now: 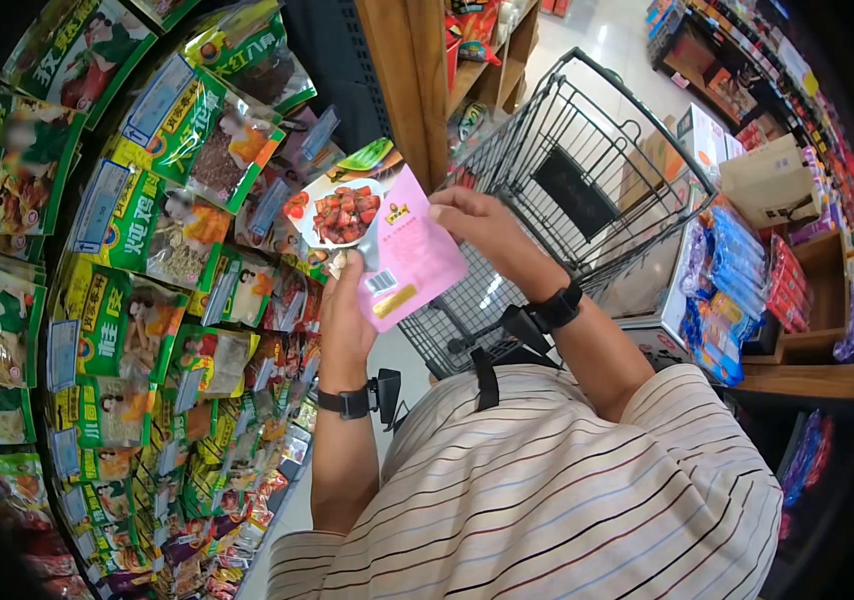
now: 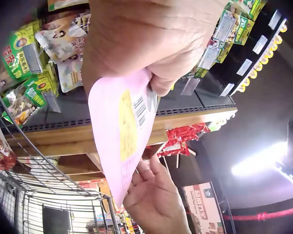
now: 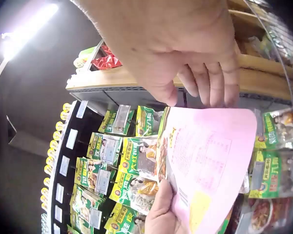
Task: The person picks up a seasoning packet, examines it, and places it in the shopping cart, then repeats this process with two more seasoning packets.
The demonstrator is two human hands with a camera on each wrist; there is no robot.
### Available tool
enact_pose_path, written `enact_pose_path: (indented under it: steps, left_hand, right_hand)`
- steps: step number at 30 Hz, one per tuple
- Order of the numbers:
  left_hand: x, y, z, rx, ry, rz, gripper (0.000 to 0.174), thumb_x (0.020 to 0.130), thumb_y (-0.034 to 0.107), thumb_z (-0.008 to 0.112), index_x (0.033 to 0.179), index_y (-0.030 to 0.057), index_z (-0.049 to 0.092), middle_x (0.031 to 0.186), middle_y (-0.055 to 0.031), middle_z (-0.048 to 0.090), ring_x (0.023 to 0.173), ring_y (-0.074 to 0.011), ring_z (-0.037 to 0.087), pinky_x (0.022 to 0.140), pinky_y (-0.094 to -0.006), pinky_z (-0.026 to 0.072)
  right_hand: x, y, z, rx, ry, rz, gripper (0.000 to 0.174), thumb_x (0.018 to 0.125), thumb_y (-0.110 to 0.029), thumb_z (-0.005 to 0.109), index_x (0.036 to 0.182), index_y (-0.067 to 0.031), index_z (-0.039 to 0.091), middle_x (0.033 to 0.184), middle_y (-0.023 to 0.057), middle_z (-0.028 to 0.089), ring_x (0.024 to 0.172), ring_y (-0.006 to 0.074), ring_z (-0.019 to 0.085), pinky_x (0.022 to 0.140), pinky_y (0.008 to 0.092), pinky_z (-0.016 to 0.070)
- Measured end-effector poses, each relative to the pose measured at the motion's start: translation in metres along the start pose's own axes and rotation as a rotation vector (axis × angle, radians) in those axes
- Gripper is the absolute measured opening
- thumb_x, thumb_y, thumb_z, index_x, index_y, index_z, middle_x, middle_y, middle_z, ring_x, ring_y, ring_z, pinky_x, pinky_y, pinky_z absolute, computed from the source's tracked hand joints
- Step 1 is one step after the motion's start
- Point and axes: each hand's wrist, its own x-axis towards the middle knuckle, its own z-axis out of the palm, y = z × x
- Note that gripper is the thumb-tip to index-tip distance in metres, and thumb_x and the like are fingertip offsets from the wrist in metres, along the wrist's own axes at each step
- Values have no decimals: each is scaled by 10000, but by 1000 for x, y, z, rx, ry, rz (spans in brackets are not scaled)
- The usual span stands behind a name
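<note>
Clearly, one pink pouch (image 1: 425, 262) is held in open room beside the hanging green packets (image 1: 132, 325), near one shopping cart (image 1: 572, 190). One left hand (image 1: 345, 312) pinches its left edge; one right hand (image 1: 485, 220), fingers loosely extended, reaches its right edge, contact unclear.

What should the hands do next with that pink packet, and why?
Maybe lower the pink packet into the shopping cart: the left hand grips the packet by one side, and the cart's open-topped basket is close by.
</note>
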Motion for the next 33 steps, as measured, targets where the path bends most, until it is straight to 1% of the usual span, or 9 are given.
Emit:
enact_pose_path:
  steps: [4, 7, 11, 15, 16, 23, 24, 29, 33]
  left_hand:
    - [10, -9, -13, 52, -7, 13, 390, 1044, 284, 526, 1309, -3, 535, 1224, -99, 631, 1104, -192, 629, 919, -319, 516]
    - [14, -3, -8, 458, 158, 22, 478, 1030, 329, 540, 1362, -12, 500, 1281, -124, 595, 1159, -224, 598, 950, -337, 498]
    - [24, -18, -12, 706, 91, 245, 618, 1010, 413, 552, 1465, 19, 413, 1407, -158, 501, 1286, -259, 505, 1037, -406, 440]
    - [27, -19, 16, 421, -148, 91, 711, 1009, 458, 545, 1524, 26, 310, 1409, -156, 497, 1277, -238, 506, 1022, -423, 458]
    - [31, -22, 16, 413, -121, 77, 678, 1011, 472, 541, 1480, 17, 359, 1351, -126, 536, 1210, -204, 547, 984, -373, 484]
    - [65, -35, -5, 269, 43, 30, 449, 1045, 394, 499, 1283, 15, 530, 1139, -73, 618, 1054, -132, 600, 890, -282, 499]
    - [67, -37, -4, 272, 137, 77, 408, 1038, 378, 505, 1238, 32, 586, 1059, -41, 639, 889, -117, 598, 748, -266, 492]
    - [103, -33, -42, 392, 263, 130, 391, 1033, 382, 515, 1112, 16, 627, 1035, -45, 645, 875, -118, 579, 788, -283, 466]
    - [137, -25, -51, 401, 341, 252, 374, 1031, 360, 518, 1092, 6, 623, 1035, -53, 646, 912, -124, 577, 833, -295, 457]
  right_hand:
    - [3, 7, -4, 4, 1, 47, 204, 967, -262, 628, 984, -59, 619, 833, -71, 541, 762, 21, 471, 659, 210, 391]
    - [7, 15, -4, 21, 33, -29, 173, 963, -233, 635, 947, -63, 606, 809, -76, 523, 765, 17, 471, 647, 217, 398]
    - [13, 33, 8, 3, 25, -157, 150, 952, -186, 640, 934, -40, 611, 864, -31, 573, 805, 59, 528, 694, 237, 446]
    - [12, 40, 29, -244, 35, -327, 144, 917, -157, 645, 954, -20, 621, 1053, 82, 657, 884, 184, 637, 787, 287, 497]
    - [13, 44, 34, -338, 65, -403, 147, 877, -139, 649, 973, -28, 644, 1200, 135, 640, 998, 287, 654, 850, 338, 513]
    - [32, 61, 43, -666, 22, -607, 207, 852, -118, 635, 1045, -49, 666, 1279, 146, 611, 1106, 337, 611, 916, 390, 513]
    - [35, 65, 40, -621, -7, -531, 212, 861, -104, 628, 1062, -50, 668, 1262, 149, 619, 1088, 320, 624, 905, 377, 517]
    - [45, 58, 27, -432, -73, -205, 171, 888, -86, 591, 1030, -22, 661, 1091, 164, 662, 881, 260, 650, 769, 348, 509]
    - [42, 72, 12, -366, -68, -150, 164, 924, -78, 568, 1042, 3, 648, 948, 115, 652, 801, 174, 621, 704, 307, 484]
